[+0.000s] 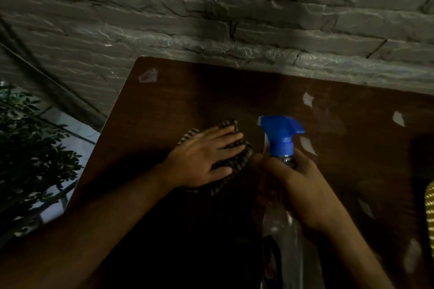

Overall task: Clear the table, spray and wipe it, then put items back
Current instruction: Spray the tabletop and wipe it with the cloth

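Worktop [164, 101]: dark brown, dimly lit, far edge against a grey stone wall [211, 7]. Pale glints scattered over its right half, toward 2 o'clock; cannot tell whether wet patches or reflections.

Cloth [237, 162]: dark, ribbed, bunched, lying on the worktop near centre. Left hand [202, 159] rests flat on top of it, fingers straight and spread, pointing toward 2 o'clock, pressing down.

Spray bottle [281, 134]: clear body, blue trigger head, held upright just at 3 o'clock of the cloth. Right hand [296, 185] curled round its neck below the blue cap; nozzle points toward 9 o'clock, over the cloth. Long axis of the bottle runs from 6 to 12 o'clock.

Judgement: wiping stage. Left hand is the one on the cloth, so it makes the stroke. Uncovered surface lies from 10 to 2 o'clock of the cloth; the bottle blocks a sweep toward 3 o'clock unless lifted aside.

Plant [30, 148] off the worktop at 9 o'clock. Yellow object [429, 213] at right edge, unidentifiable.
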